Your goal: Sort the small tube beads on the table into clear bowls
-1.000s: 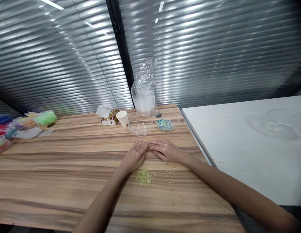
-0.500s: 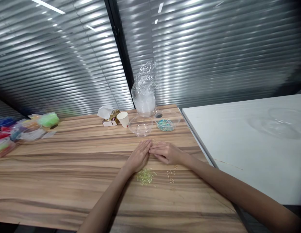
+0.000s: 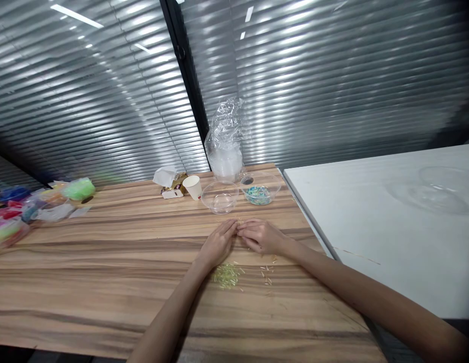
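Observation:
My left hand (image 3: 219,243) lies on the wooden table, palm down, its fingers stretched forward. Beside it, my right hand (image 3: 262,237) rests with bent fingers, its fingertips close to those of the left. Small pale pieces show near the fingertips; whether the right hand holds any is too small to tell. A pile of yellow-green pieces (image 3: 227,276) lies below my left hand, and a few orange-brown pieces (image 3: 267,275) are scattered below my right. Beyond the hands stand a clear bowl (image 3: 220,197) and another clear bowl with blue-green pieces (image 3: 258,194).
Behind the bowls stands a plastic-wrapped stack of clear containers (image 3: 226,161). A paper cup (image 3: 192,187) and an opened tissue box (image 3: 174,191) are left of them. Colourful bags (image 3: 78,189) lie far left. A white table (image 3: 374,217) adjoins at right, with a clear lid-like item (image 3: 442,191).
The fingertips of my right hand have shifted slightly up and right, and a small gap shows between the hands. My left hand stays nearly in place.

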Available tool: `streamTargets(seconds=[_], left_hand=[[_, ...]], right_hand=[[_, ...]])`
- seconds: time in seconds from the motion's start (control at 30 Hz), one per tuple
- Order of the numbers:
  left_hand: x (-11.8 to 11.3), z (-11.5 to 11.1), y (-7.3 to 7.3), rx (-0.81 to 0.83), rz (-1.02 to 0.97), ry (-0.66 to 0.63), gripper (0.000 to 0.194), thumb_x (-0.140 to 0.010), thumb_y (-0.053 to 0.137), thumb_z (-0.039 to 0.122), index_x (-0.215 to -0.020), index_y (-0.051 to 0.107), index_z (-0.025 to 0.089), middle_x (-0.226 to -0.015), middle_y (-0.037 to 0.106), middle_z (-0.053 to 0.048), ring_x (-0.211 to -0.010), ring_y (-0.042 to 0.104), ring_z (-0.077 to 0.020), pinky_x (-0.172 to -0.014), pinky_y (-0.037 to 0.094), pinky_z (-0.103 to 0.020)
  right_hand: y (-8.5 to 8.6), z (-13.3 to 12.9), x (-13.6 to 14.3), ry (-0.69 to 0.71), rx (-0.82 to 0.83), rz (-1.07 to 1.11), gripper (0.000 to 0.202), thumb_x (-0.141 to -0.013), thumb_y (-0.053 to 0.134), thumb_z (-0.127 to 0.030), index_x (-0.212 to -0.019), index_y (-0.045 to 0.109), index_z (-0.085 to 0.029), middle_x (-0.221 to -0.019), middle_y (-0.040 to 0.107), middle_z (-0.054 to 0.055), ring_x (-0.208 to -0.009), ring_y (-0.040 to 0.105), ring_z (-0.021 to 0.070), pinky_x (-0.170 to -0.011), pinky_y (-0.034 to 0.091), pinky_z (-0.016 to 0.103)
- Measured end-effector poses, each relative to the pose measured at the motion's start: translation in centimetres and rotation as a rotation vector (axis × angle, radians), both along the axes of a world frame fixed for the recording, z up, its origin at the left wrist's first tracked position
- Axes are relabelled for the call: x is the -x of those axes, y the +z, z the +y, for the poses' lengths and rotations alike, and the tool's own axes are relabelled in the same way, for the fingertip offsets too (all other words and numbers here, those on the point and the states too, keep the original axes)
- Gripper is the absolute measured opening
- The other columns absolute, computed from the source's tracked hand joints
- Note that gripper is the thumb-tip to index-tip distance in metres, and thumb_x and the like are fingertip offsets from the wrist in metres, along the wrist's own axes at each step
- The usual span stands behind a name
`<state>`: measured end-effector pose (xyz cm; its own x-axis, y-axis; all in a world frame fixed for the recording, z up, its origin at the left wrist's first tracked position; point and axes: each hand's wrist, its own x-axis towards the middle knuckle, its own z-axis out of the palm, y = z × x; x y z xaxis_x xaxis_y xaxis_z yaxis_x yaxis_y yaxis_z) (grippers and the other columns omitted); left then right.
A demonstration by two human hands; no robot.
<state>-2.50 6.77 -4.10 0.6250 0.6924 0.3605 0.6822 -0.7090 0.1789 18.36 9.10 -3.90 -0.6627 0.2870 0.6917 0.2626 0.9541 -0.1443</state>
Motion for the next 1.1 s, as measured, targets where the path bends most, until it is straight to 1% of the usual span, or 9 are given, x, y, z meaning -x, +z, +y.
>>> streamTargets(seconds=[0.13,0.3,0.4,0.63,0.83,1.0,1.1], left_hand=[[-0.3,0.0,0.1,0.021,0.046,0.015,0.041,-0.092,0.037,0.013,-0.132,0.047,0.009,-0.137,0.048,-0.019,-0.131,0.043,-0.0243,-0.106,0.042,-0.043],[-0.5,-0.1,0.4,0.034,0.044,0.042,0.039,-0.097,0.034,0.02,-0.131,0.049,0.008,-0.137,0.049,-0.018,-0.131,0.044,-0.0225,-0.108,0.041,-0.041],[-0.6,-0.1,0.4,0.031,0.029,0.033,0.039,-0.098,0.033,0.02,-0.131,0.048,0.007,-0.138,0.048,-0.017,-0.131,0.043,-0.0219,-0.109,0.04,-0.04],[-0.5,-0.1,0.4,0.047,0.021,-0.004,0.038,-0.096,0.037,0.017,-0.13,0.05,0.009,-0.138,0.048,-0.017,-0.132,0.042,-0.0219,-0.108,0.042,-0.04],[-0.4,-0.2,0.5,0.053,0.008,-0.021,0.039,-0.095,0.038,0.017,-0.132,0.05,0.012,-0.139,0.048,-0.014,-0.132,0.041,-0.0215,-0.109,0.041,-0.04],[-0.1,-0.9,0.5,0.076,-0.041,-0.029,0.038,-0.096,0.039,0.018,-0.132,0.05,0.014,-0.137,0.05,-0.012,-0.131,0.044,-0.0203,-0.108,0.041,-0.04],[0.2,-1.5,0.9,0.122,-0.061,-0.018,0.038,-0.097,0.039,0.021,-0.132,0.051,0.014,-0.137,0.051,-0.011,-0.13,0.045,-0.0199,-0.108,0.041,-0.04]], right_hand=[[0.1,0.2,-0.2,-0.061,-0.01,0.011,0.023,-0.087,0.045,-0.01,-0.09,0.067,-0.015,-0.089,0.072,0.01,-0.084,0.068,0.021,-0.081,0.054,0.036],[0.2,0.3,-0.3,-0.131,-0.025,0.0,0.023,-0.087,0.043,-0.011,-0.087,0.066,-0.015,-0.083,0.071,0.01,-0.076,0.066,0.0209,-0.075,0.053,0.035],[0.1,0.4,-0.3,-0.157,-0.011,-0.008,0.023,-0.088,0.043,-0.012,-0.089,0.066,-0.015,-0.081,0.071,0.009,-0.074,0.065,0.0207,-0.073,0.052,0.035],[-0.1,0.6,-0.3,-0.182,0.033,-0.017,0.021,-0.091,0.044,-0.014,-0.092,0.066,-0.016,-0.085,0.071,0.008,-0.078,0.065,0.0206,-0.076,0.051,0.034],[-0.4,0.9,-0.5,-0.217,0.067,0.009,0.019,-0.09,0.046,-0.013,-0.085,0.064,-0.017,-0.082,0.07,0.008,-0.077,0.064,0.0208,-0.076,0.05,0.033],[-0.4,1.0,-0.4,-0.277,0.116,-0.016,0.016,-0.088,0.048,-0.011,-0.083,0.063,-0.017,-0.081,0.069,0.008,-0.078,0.064,0.0205,-0.074,0.049,0.032],[-0.3,1.1,-0.4,-0.302,0.121,-0.03,0.015,-0.087,0.05,-0.01,-0.085,0.064,-0.016,-0.082,0.069,0.008,-0.079,0.064,0.02,-0.074,0.049,0.03]])
